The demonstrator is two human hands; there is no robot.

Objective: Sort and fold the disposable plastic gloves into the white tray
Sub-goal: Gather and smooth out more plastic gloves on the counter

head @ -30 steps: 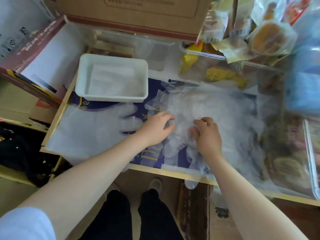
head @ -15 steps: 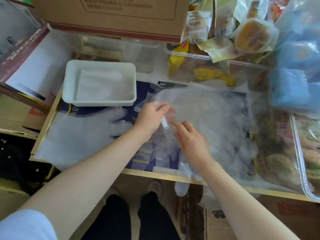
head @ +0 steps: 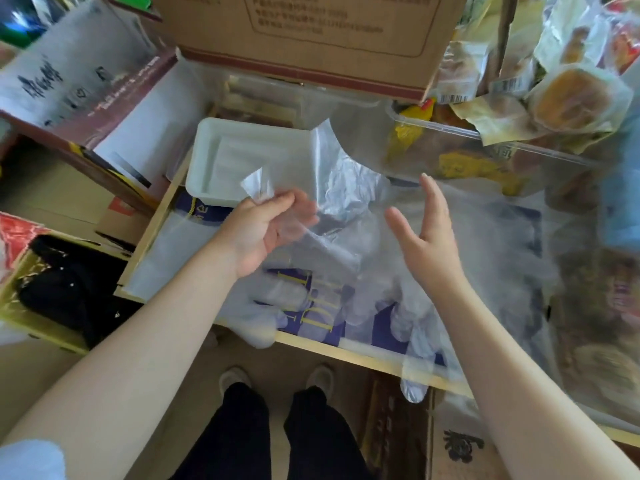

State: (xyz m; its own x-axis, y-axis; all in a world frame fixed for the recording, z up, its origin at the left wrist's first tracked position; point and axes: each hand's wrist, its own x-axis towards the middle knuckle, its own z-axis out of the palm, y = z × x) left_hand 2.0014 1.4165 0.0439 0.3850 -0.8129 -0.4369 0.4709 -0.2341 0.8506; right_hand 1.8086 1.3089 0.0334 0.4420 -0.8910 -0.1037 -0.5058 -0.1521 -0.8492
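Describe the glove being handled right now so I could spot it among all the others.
Start at the rectangular white plastic tray at the table's back left. Just right of it, the left hand pinches a thin, clear, crinkled plastic glove. Unlike the gloves lying flat on the blue table cover, this one is lifted in the air, with the open right hand beside it.

Tray (head: pixel 207 174): white. Glove (head: pixel 339 188): clear, faintly bluish. Table (head: pixel 374 327): navy top with gold lettering, pale wood edge. Box (head: pixel 311 43): brown with dark red print. Trousers (head: pixel 249 434): black.
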